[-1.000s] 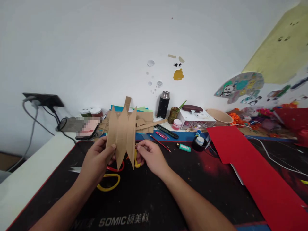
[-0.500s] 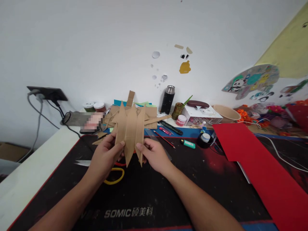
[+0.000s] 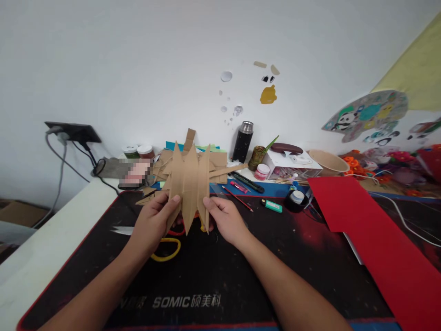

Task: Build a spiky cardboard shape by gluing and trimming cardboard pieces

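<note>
A folded brown cardboard piece (image 3: 189,188) with pointed ends and lengthwise creases is held up over the black desk mat (image 3: 220,271). My left hand (image 3: 155,218) pinches its left edge, thumb in front and fingers behind. On the opposite edge my right hand (image 3: 223,216) grips it the same way, its fingers mostly hidden. Below and behind the left hand lie scissors with a yellow handle loop (image 3: 166,249); their blades (image 3: 123,230) stick out to the left. Red and orange handle parts show behind the cardboard.
Cardboard scraps (image 3: 217,161) pile up against the wall. A black flask (image 3: 243,141), a utility knife (image 3: 247,182), a red pencil (image 3: 237,198) and a green-white tool (image 3: 272,206) lie or stand behind my right hand. Red sheet (image 3: 375,243) covers the right side.
The cardboard piece has been spread a little wider and flatter, its right panel turned more toward me. Both hands keep their grip. The whole view has shifted slightly.
</note>
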{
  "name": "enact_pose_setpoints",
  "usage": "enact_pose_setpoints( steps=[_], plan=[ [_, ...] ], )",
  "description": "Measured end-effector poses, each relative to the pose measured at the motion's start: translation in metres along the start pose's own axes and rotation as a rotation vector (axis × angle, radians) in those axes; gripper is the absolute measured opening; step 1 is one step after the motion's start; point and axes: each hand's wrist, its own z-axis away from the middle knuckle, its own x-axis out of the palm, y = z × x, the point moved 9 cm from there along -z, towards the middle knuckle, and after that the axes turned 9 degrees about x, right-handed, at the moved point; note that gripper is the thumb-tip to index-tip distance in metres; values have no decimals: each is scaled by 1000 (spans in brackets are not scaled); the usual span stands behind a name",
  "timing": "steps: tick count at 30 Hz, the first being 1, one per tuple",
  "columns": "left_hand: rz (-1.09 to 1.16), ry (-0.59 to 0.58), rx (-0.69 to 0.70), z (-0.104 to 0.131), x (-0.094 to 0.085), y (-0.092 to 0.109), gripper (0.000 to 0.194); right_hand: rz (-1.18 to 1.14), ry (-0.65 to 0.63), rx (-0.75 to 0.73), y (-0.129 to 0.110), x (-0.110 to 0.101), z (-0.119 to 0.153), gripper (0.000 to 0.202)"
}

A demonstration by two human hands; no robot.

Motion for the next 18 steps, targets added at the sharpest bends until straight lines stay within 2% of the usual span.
enact_pose_setpoints(
  steps=[5,14,18],
  plan=[
    [-37,-27,17,-2,-1,0,46,-85,55,-18,-6,-12,-2,62],
    [-122,-285,8,5,19,-7,40,-45,84,-43,-6,-14,-1,55],
    [-135,-248,21,2,14,0,42,25,70,-42,-8,-10,0,56]
  ],
)
